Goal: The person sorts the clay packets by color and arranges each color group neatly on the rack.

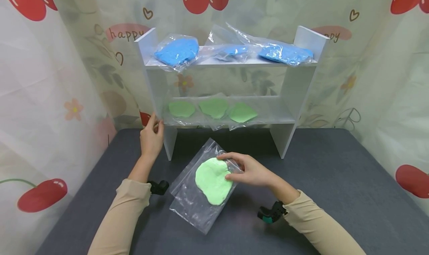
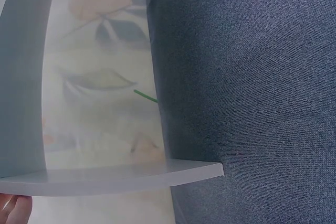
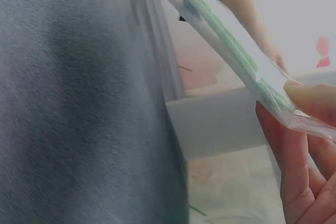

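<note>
Right hand (image 1: pixel 249 170) pinched the clear plastic bag of flattened green dough (image 1: pixel 211 180) at its far-right edge, lifted off the dark grey table (image 1: pixel 335 180). Left hand (image 1: pixel 151 135) gripped the white two-tier shelf's (image 1: pixel 295 79) near-left upright. Open tabletop lay right of the bag.

Head view looks down at shelf (image 1: pixel 228 79); wrist views, close and blurry, share it.
</note>
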